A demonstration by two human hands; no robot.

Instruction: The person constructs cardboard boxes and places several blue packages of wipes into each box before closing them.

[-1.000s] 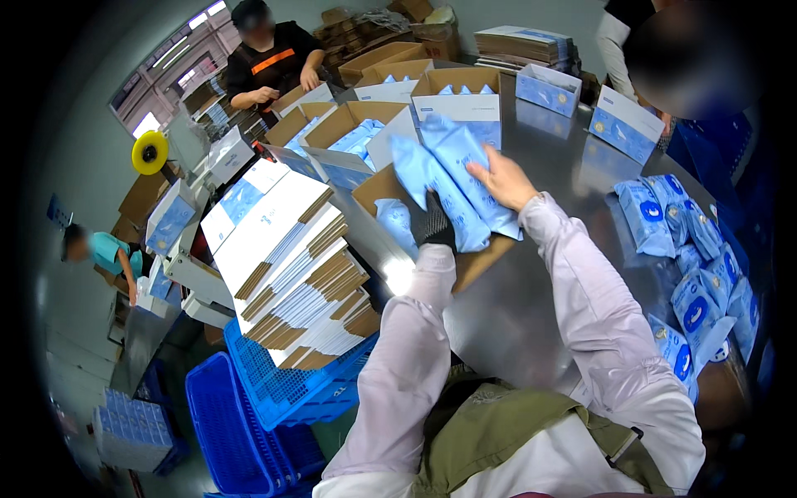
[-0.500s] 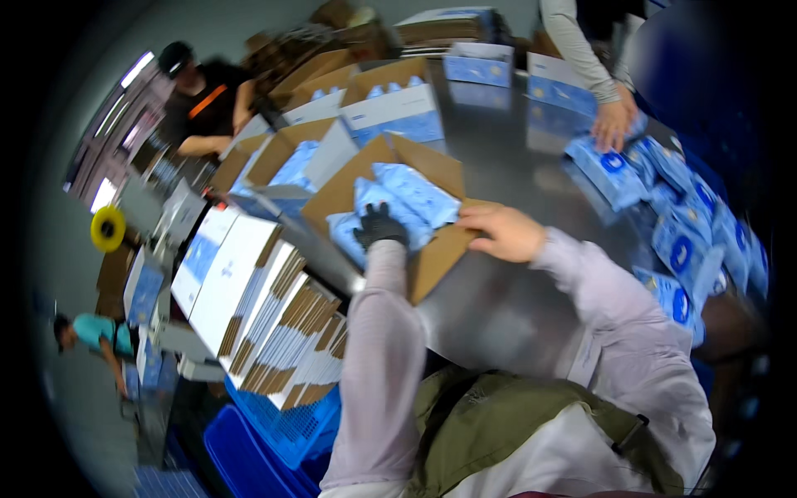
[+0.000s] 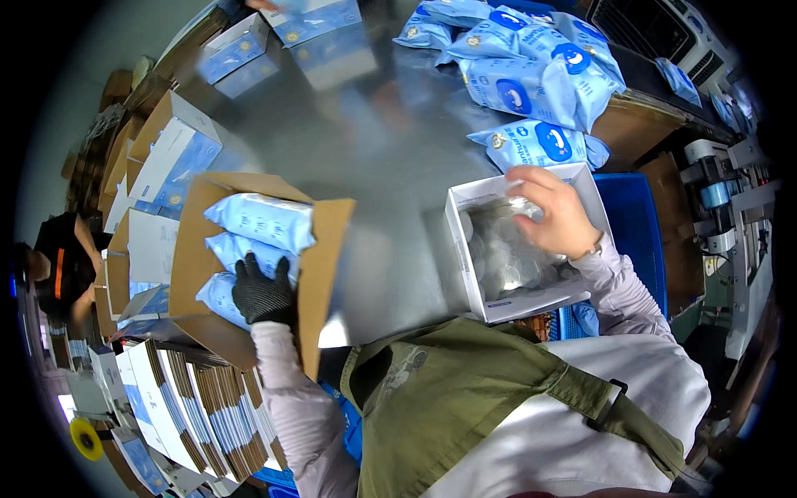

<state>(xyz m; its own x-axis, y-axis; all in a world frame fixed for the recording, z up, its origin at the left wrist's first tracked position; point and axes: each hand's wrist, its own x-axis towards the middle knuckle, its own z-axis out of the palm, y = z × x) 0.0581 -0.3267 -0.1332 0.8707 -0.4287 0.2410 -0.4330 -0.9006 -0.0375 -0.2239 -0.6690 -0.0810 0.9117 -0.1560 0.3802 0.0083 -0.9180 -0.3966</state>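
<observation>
My left hand (image 3: 266, 290), in a dark knit glove, reaches inside an open brown carton (image 3: 340, 249). Its fingers are spread and lie on soft blue packs, touching the middle pack (image 3: 257, 251); another blue pack (image 3: 264, 220) lies beyond it and one (image 3: 217, 299) is nearer. Bare, my right hand (image 3: 556, 212) hovers over a white open box (image 3: 466, 278). Thumb and fingers are bent but apart, and I see nothing between them. Clear round plastic pieces (image 3: 502, 253) fill the box under that hand.
A heap of blue packs (image 3: 515, 83) lies on the metal table (image 3: 382, 174) at the far right. Filled cartons (image 3: 170, 166) stand at left, above a stack of flattened cartons (image 3: 199, 407). A blue crate (image 3: 631, 216) sits right of the white box. Another person (image 3: 62, 266) is at far left.
The view has swung rightward. My right hand has left the carton's flap and moved over to the white box. My left hand stays on the packs.
</observation>
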